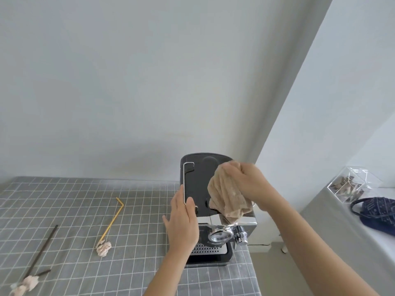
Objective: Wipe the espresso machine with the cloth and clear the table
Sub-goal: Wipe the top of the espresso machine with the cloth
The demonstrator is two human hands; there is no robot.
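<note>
A black and chrome espresso machine [198, 182] stands at the right end of the table [139, 263], which has a grey checked cover. My right hand [248, 180] grips a bunched beige cloth [226, 195] and presses it on the machine's top right. My left hand [182, 221] lies flat against the machine's left side with its fingers together. A yellow bent straw [113, 218] ends at a crumpled tissue [103, 247] in the middle of the table. A dark straw [43, 248] and another crumpled tissue [26, 284] lie at the near left.
A white wall rises close behind the table. To the right, a lower surface draped in grey holds a clear plastic box [352, 184] of small dark items and a dark blue bag [376, 212]. The table's right edge runs just beside the machine.
</note>
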